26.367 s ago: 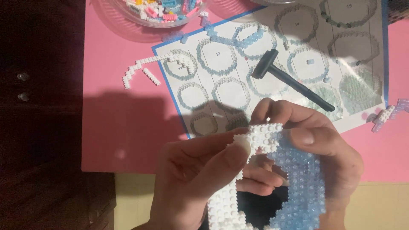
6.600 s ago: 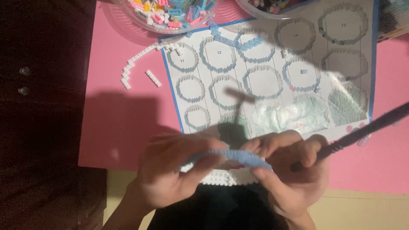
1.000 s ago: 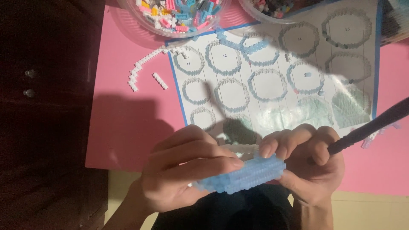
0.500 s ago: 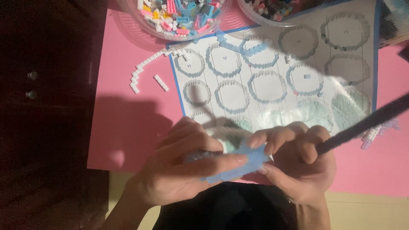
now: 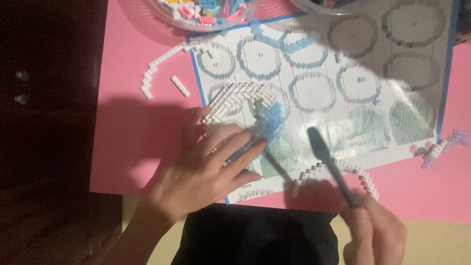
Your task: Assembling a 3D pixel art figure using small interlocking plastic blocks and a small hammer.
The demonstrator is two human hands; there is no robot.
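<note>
Lowered since half-second ago: white-and-pale-blue curved brick-built shell (image 5: 250, 110) now lies on printed ring-pattern sheet (image 5: 324, 93) atop pink worktop (image 5: 132, 122). Left hand (image 5: 206, 169) spread flat, pinning shell. Right hand (image 5: 375, 235) closed round dark slim tool (image 5: 331, 164), lifted clear. Build appears set down for pressing.

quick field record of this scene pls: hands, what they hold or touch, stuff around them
left hand: flat, fingers spread, pressing the white and blue brick piece onto the pattern sheet
right hand: grip closed on the dark tool, its tip over the sheet
surface: pink mat
loose parts: white brick arc left of the sheet, another arc at its bottom edge
top edge: clear bowl of coloured bricks
</note>
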